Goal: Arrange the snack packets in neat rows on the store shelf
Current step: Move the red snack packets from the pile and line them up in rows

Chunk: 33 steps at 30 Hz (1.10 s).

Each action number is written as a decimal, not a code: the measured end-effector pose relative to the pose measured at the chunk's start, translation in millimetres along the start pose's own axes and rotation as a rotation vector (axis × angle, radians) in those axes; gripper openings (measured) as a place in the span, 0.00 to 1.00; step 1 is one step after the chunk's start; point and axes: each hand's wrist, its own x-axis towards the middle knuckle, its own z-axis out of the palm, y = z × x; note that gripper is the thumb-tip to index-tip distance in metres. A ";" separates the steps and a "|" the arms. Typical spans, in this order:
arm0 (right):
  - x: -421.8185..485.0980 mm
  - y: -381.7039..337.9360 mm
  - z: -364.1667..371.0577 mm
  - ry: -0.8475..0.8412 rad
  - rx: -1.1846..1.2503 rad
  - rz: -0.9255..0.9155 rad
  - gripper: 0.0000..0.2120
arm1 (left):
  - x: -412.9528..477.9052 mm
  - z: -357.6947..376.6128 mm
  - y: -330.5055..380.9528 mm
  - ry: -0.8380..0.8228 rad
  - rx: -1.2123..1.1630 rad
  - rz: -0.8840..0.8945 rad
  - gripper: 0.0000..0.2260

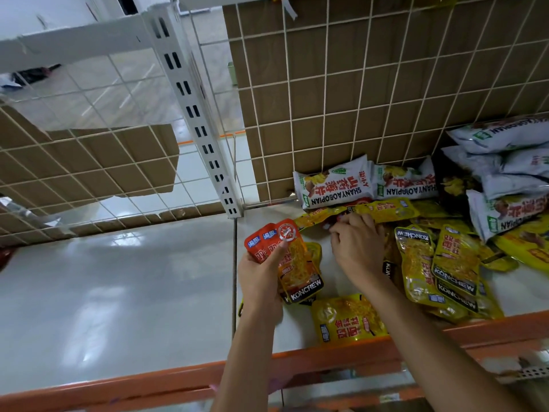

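White shelf (pixel 118 292) is gleaming, stretching open leftward, orange lip (pixel 148 385) fronting, wire grid (pixel 356 84) behind. Left hand (pixel 261 286) is gripping orange packets (pixel 285 234) above the shelf. Right hand (pixel 353 245) is pinching a yellow packet (pixel 315 218) near the grid.

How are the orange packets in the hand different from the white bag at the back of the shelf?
The orange packets are gripped in the left hand; the white bag lies on the shelf against the wire grid. The orange packets look flat, the white bag puffy. The orange packets read KONCHEW, the white bag SHANYAOBOPIAN. Both are snack packs with printed fronts.
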 end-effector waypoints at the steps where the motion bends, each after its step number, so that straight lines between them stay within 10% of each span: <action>1: -4.5 0.0 -0.5 0.031 0.048 -0.024 0.01 | -1.7 -1.0 -1.6 0.021 -0.011 -0.001 0.10; 15: -53.3 -45.9 -54.7 0.243 0.775 -0.182 0.06 | -48.8 -54.1 -20.6 0.257 -0.178 0.103 0.11; 33: -196.2 -259.5 -33.7 -0.555 1.144 -0.098 0.16 | -119.7 -272.9 51.5 0.330 -0.203 0.191 0.16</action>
